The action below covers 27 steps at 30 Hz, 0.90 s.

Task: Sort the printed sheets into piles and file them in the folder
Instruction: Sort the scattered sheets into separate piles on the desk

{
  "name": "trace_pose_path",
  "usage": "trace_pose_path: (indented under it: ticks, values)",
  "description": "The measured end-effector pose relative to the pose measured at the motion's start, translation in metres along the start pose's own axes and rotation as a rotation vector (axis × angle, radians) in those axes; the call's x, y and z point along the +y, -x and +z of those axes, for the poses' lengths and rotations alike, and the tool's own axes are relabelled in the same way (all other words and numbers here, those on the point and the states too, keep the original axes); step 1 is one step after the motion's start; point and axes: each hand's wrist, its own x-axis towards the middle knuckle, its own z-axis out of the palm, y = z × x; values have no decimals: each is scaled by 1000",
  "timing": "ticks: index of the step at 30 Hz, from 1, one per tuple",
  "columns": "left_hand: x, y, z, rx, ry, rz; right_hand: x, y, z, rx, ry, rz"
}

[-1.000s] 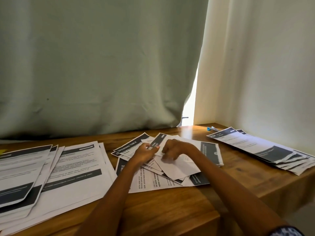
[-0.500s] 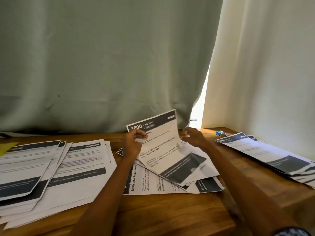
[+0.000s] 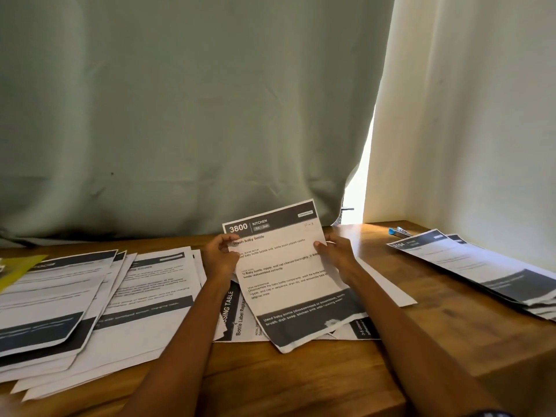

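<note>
I hold a printed sheet (image 3: pixel 288 272) headed "3800 KITCHEN, Wash baby bottle" tilted up above the middle of the wooden table (image 3: pixel 301 377). My left hand (image 3: pixel 221 257) grips its left edge and my right hand (image 3: pixel 337 255) grips its right edge. Under it lies a loose heap of unsorted sheets (image 3: pixel 240 317), one reading "Bottle Label". A large fanned pile of sheets (image 3: pixel 99 299) covers the table's left side. A smaller pile (image 3: pixel 481 266) lies at the right by the wall. A yellow item (image 3: pixel 18 270), perhaps the folder, shows at the far left edge.
A grey-green curtain (image 3: pixel 186 109) hangs behind the table, and a cream curtain (image 3: pixel 469 115) on the right. A small blue object (image 3: pixel 397 231) lies at the back right corner. The table's front right corner (image 3: pixel 469 374) drops off near my right forearm.
My hands picked the "3800 KITCHEN" sheet out of the middle heap, turned it face up and raised it. My right hand moved onto its right edge.
</note>
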Motion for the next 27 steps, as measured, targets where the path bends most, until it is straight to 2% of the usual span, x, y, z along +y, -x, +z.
trace_pose_path:
  ticks: [4, 9, 11, 17, 20, 22, 24, 27]
  values:
    - [0, -1, -1, 43, 43, -41, -2, 3, -2, 2, -61, -10]
    - [5, 7, 3, -174, -27, -80, -2, 2, -6, 37, -220, -45]
    - [7, 10, 6, -192, -63, -51, -5, 4, -6, 45, -248, -74]
    - [13, 9, -20, -80, -103, -67, -9, 4, 14, -100, 36, -33]
    - [12, 4, -50, -123, -184, -169, -18, 2, 33, -38, 127, -76]
    - [7, -1, -76, -106, -419, -145, -28, -1, 48, -9, 168, -72]
    - [0, -8, -106, -92, -722, -32, -38, -3, 64, -57, 241, -64]
    - [-3, -12, -141, -239, -1056, 36, -55, -2, 81, -185, 335, -71]
